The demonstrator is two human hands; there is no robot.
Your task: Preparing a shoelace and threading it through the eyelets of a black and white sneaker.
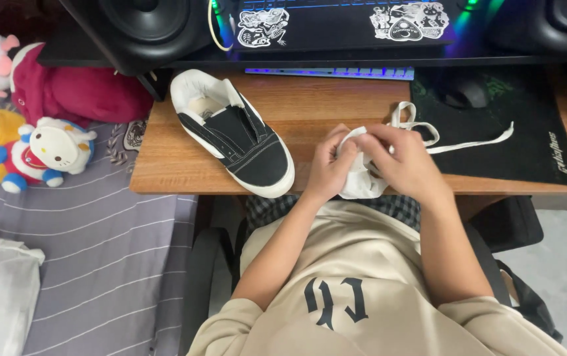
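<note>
My left hand (328, 165) and my right hand (402, 161) are both closed around a crumpled wad of white paper (361, 181) at the front edge of the wooden desk (178, 165). A black canvas shoe with a white sole (234, 132) lies unlaced on the desk to the left of my hands, toe toward me, with white paper stuffed inside. A white shoelace (455, 142) trails from behind my right hand across the black mouse mat (514, 138).
A computer mouse (465, 92) sits on the mat. A lit keyboard (329, 71), a stickered laptop (343, 23) and two speakers (145, 26) stand at the back. On the left, a striped bed (79, 231) holds plush toys (46, 148).
</note>
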